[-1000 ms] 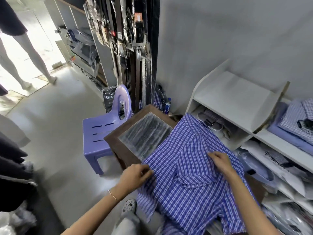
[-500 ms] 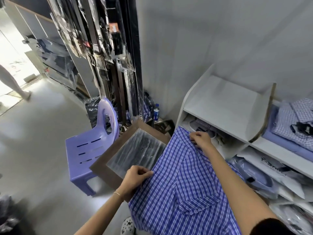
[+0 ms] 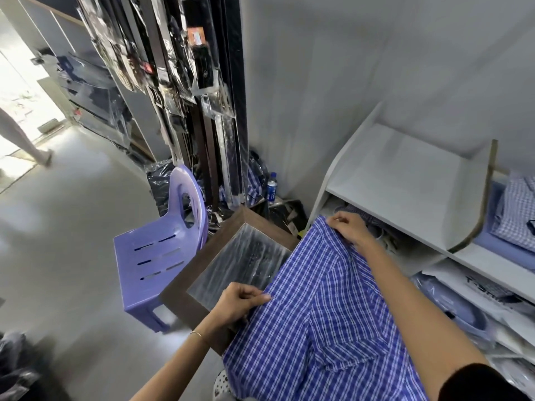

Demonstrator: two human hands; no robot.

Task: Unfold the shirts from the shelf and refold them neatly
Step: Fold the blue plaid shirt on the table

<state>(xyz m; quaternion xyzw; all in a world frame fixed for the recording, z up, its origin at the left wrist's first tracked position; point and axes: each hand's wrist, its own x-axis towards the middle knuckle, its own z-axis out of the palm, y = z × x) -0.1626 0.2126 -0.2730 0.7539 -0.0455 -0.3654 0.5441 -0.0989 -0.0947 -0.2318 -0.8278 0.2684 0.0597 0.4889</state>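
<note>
A blue and white checked shirt [image 3: 318, 319] lies spread over a brown wooden table [image 3: 185, 302] with a glass top, its chest pocket facing up. My left hand [image 3: 237, 299] pinches the shirt's left edge at the table's middle. My right hand [image 3: 347, 227] grips the shirt's far end, close to the white shelf unit [image 3: 405, 180]. More folded checked shirts [image 3: 518, 209] lie stacked in the shelf at the far right.
A purple plastic chair [image 3: 156, 250] stands left of the table. Belts in plastic sleeves [image 3: 185, 68] hang on the wall behind. A water bottle [image 3: 271, 187] stands in the corner. Bagged garments [image 3: 451, 308] fill the lower shelves. A person's leg [image 3: 23, 137] shows at the doorway.
My right hand has moved from the shirt's middle up to its far end by the shelf. My left hand stays pinching the left edge. The view has turned to the right.
</note>
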